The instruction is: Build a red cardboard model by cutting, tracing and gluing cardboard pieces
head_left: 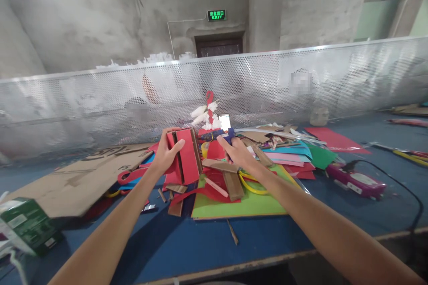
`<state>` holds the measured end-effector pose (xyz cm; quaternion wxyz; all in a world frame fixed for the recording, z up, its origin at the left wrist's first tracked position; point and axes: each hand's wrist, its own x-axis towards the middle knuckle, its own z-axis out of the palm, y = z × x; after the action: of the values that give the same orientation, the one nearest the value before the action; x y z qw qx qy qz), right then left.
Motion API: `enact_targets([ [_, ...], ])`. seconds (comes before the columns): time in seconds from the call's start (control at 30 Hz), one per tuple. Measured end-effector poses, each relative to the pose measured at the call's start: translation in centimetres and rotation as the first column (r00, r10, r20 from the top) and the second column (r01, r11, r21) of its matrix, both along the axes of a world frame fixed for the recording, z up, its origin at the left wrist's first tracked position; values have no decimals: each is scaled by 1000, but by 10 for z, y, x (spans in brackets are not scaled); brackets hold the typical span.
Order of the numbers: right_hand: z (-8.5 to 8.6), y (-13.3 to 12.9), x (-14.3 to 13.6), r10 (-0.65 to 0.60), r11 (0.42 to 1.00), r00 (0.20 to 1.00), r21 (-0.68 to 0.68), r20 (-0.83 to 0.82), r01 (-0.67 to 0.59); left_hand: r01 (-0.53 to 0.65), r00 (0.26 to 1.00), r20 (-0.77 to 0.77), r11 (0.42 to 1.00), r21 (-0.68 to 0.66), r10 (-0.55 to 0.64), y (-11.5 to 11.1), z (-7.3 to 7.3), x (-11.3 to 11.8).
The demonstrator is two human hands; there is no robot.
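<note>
My left hand (166, 151) is closed on a small box of red-covered cardboard (190, 153), its thumb across the front and brown corrugated edges showing. In my right hand (236, 149) is a blue glue gun (219, 134), its nozzle pointing left at the box's right edge. Whether the nozzle touches the cardboard I cannot tell. A clear glue stick (264, 132) seems to trail from the gun's back. Below the hands lie a lime-green sheet (214, 207), brown cardboard strips (233, 185) and red paper scraps (203, 190).
A large cardboard sheet (76, 178) and a green box (30, 225) are at left. To the right lie a purple device (356, 180) with a black cable, yellow-handled scissors (409, 159) and a red sheet (336, 139). Behind stands a perforated metal screen (261, 84), white flowers (210, 116) before it.
</note>
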<state>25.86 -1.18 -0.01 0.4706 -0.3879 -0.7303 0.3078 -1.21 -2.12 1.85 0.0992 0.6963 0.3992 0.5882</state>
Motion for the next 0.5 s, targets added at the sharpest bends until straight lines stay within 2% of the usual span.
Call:
enact_targets([
  [0.23, -4, 2, -2, 56, 998, 995, -11, -85, -57, 18, 1000, 6, 1000, -25, -18, 2, -2, -2],
  [0.5, -3, 3, -2, 16, 1000, 996, 7, -91, -15, -11, 999, -51, 1000, -24, 10, 0, -1, -2],
])
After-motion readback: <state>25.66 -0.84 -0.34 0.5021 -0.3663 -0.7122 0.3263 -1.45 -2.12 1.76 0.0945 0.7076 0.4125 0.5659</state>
